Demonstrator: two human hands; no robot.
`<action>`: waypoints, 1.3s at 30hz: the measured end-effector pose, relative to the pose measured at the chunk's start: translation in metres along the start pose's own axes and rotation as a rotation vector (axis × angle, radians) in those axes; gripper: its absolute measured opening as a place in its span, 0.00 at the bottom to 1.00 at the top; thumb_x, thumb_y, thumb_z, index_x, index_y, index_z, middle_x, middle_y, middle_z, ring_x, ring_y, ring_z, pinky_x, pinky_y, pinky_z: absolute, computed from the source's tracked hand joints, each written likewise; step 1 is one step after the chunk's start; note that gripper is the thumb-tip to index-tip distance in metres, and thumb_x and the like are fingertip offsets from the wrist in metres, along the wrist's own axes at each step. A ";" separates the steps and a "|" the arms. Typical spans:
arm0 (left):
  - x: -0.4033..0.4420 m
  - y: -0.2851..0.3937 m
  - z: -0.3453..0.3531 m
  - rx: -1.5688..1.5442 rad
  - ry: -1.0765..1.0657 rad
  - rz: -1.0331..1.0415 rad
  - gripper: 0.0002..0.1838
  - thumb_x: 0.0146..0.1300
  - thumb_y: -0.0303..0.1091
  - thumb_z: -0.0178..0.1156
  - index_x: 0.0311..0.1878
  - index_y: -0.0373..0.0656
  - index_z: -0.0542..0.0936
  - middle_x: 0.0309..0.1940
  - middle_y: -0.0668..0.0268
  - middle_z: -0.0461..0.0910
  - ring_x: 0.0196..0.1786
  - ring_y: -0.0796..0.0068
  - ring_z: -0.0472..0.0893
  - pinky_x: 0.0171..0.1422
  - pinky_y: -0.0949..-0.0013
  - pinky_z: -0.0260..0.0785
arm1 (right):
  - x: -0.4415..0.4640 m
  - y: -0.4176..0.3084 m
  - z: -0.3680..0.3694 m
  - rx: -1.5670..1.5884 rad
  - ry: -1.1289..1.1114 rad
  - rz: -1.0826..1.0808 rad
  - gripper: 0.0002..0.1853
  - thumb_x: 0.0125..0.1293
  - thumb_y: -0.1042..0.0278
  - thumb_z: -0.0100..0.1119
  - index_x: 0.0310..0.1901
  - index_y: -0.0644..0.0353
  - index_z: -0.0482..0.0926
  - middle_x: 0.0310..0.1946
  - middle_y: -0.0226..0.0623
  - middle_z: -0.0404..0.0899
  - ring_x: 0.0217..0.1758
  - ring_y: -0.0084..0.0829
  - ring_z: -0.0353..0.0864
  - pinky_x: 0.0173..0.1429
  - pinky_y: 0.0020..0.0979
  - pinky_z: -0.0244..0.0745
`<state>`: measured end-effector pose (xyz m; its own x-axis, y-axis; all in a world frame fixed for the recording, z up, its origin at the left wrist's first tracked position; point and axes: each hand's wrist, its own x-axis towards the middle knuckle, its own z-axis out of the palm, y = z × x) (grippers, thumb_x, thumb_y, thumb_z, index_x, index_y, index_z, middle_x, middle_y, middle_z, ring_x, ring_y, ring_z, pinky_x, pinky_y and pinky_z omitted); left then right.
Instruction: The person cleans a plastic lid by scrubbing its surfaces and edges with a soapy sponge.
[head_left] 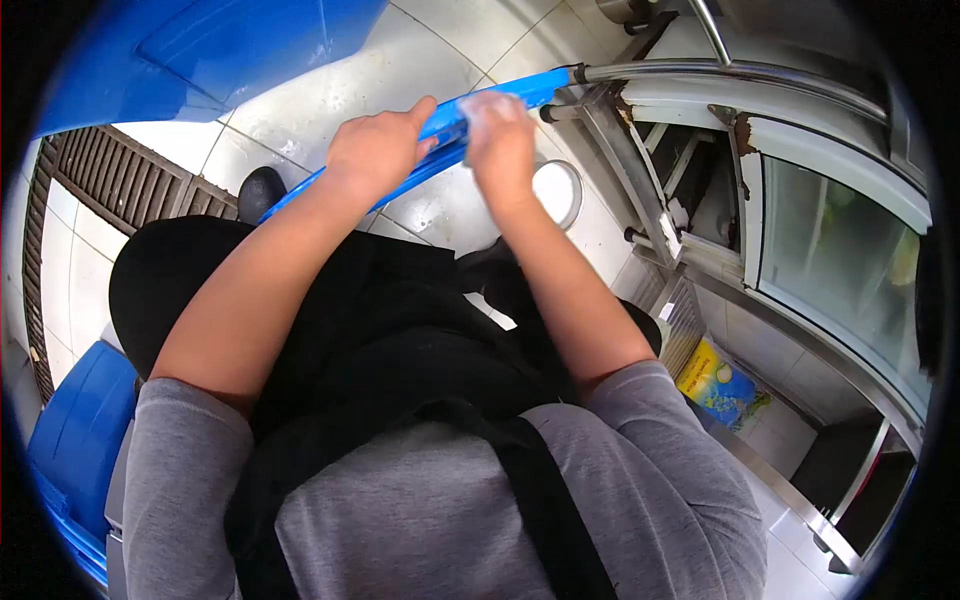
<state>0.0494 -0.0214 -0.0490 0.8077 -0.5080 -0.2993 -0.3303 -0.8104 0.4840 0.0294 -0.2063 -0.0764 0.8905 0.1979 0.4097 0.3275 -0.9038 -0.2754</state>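
Note:
A long, shiny blue plastic piece (545, 85) with a raised rim slants across the space in front of my knees. It is seen nearly edge-on, so I cannot tell its full shape. My left hand (378, 152) is closed over its near rim, thumb pointing up. Bunched in my right hand (503, 150) is a white cloth (492, 108), pressed against the blue piece to the right of my left hand. The right fingers are slightly blurred and partly covered by the cloth. Below my right wrist, a round white container (557, 192) sits on the floor.
A large blue bin (260, 50) stands at the upper left, beside a brown slatted drain grate (120, 165). Another blue container (80, 440) is at lower left. A metal-framed glass-door cabinet (840, 230) lines the right, with a yellow-and-blue packet (715, 380) beneath.

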 end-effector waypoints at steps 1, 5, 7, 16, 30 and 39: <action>0.000 0.001 -0.001 0.004 -0.001 0.005 0.17 0.71 0.46 0.54 0.56 0.50 0.67 0.35 0.56 0.85 0.42 0.52 0.85 0.47 0.51 0.76 | -0.001 -0.001 -0.003 -0.011 -0.001 -0.021 0.09 0.60 0.73 0.55 0.40 0.54 0.83 0.43 0.37 0.83 0.50 0.42 0.79 0.54 0.46 0.72; -0.001 -0.001 0.000 -0.022 -0.019 0.004 0.18 0.71 0.48 0.54 0.56 0.51 0.67 0.36 0.55 0.85 0.42 0.51 0.85 0.46 0.50 0.76 | 0.007 0.036 -0.010 -0.149 0.026 0.076 0.08 0.61 0.73 0.55 0.39 0.55 0.83 0.42 0.39 0.83 0.47 0.43 0.80 0.51 0.45 0.73; -0.001 -0.001 -0.003 -0.031 -0.011 0.005 0.18 0.71 0.50 0.54 0.55 0.52 0.66 0.35 0.54 0.85 0.42 0.49 0.85 0.46 0.48 0.76 | 0.008 0.027 -0.008 -0.083 0.051 0.109 0.08 0.61 0.73 0.55 0.39 0.55 0.83 0.42 0.39 0.83 0.47 0.43 0.80 0.50 0.45 0.72; -0.006 0.001 -0.009 -0.020 -0.052 -0.043 0.16 0.70 0.46 0.55 0.54 0.50 0.67 0.37 0.56 0.85 0.44 0.52 0.84 0.48 0.50 0.75 | 0.010 0.054 -0.009 -0.037 0.061 0.122 0.11 0.63 0.70 0.53 0.40 0.58 0.85 0.40 0.43 0.84 0.46 0.44 0.82 0.53 0.41 0.76; 0.003 0.009 -0.013 0.009 -0.102 -0.090 0.18 0.71 0.50 0.54 0.53 0.50 0.67 0.37 0.55 0.85 0.42 0.50 0.85 0.47 0.49 0.75 | 0.035 0.089 -0.014 -0.007 0.265 0.363 0.07 0.57 0.76 0.54 0.36 0.60 0.81 0.36 0.47 0.82 0.43 0.49 0.81 0.50 0.46 0.75; 0.003 0.007 -0.008 0.055 -0.041 -0.067 0.19 0.71 0.50 0.53 0.56 0.51 0.67 0.33 0.55 0.85 0.38 0.51 0.86 0.44 0.49 0.76 | 0.014 0.053 0.000 0.111 0.247 0.257 0.08 0.57 0.78 0.58 0.37 0.58 0.82 0.38 0.46 0.82 0.43 0.48 0.81 0.51 0.43 0.76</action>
<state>0.0533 -0.0263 -0.0401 0.8088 -0.4624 -0.3634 -0.3031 -0.8573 0.4162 0.0589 -0.2517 -0.0856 0.8495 -0.1397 0.5088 0.1476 -0.8629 -0.4834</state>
